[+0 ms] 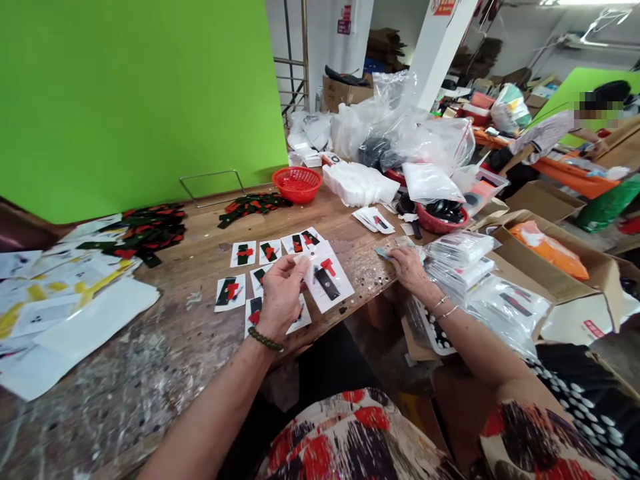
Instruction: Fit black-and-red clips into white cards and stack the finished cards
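My left hand, wearing a dark braided bracelet, pinches the upper left edge of a white card. On that card lie a black rectangular piece and a red T-shaped piece. Beside and partly behind this hand, several smaller white cards rest in rows, each bearing dark and red pieces. At the table's right edge, my right hand has its fingers closed at a small bluish flat thing, too unclear to name. Clear packets are stacked just right of it.
Dark and red pieces are heaped near a red basket. Printed sheets cover the table's left side. White pouches and a red bowl stand at the back right. Open cartons are to the right; another person bends farther off.
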The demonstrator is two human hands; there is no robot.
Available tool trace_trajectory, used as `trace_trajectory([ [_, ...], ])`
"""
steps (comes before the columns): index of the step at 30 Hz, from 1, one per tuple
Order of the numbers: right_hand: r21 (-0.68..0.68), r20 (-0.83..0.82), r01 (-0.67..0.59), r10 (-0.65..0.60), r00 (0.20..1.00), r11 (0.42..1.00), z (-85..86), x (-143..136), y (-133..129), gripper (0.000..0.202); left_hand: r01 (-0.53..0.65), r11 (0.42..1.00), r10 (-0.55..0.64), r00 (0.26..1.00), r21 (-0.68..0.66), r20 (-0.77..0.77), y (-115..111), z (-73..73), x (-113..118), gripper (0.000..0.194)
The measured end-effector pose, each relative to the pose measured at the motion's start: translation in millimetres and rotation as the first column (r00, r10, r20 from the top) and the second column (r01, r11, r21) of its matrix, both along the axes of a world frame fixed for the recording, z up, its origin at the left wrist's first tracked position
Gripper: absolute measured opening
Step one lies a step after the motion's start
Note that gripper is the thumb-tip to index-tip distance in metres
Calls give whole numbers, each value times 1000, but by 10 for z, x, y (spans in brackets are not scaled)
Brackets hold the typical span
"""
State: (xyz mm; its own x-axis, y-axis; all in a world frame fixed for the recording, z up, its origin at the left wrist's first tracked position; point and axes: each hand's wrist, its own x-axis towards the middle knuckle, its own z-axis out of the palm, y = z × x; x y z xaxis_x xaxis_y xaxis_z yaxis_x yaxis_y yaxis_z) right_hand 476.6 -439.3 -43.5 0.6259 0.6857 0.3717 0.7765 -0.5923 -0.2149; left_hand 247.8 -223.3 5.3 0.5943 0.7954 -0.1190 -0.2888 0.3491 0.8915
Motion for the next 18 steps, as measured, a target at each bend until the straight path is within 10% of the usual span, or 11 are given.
trace_trajectory([
  [6,273,-245,-51,120,962,961,290,-126,232,30,138,990,-137,990,9,-23,-74,52,465,43],
  [11,349,-342,-236,357,869,907,515,-502,744,82,184,980,-184,983,81,-5,-152,61,856,36],
  [18,155,-278,-24,68,958,988,498,490,894,62,212,940,-181,974,267,-134,-21,82,804,40],
])
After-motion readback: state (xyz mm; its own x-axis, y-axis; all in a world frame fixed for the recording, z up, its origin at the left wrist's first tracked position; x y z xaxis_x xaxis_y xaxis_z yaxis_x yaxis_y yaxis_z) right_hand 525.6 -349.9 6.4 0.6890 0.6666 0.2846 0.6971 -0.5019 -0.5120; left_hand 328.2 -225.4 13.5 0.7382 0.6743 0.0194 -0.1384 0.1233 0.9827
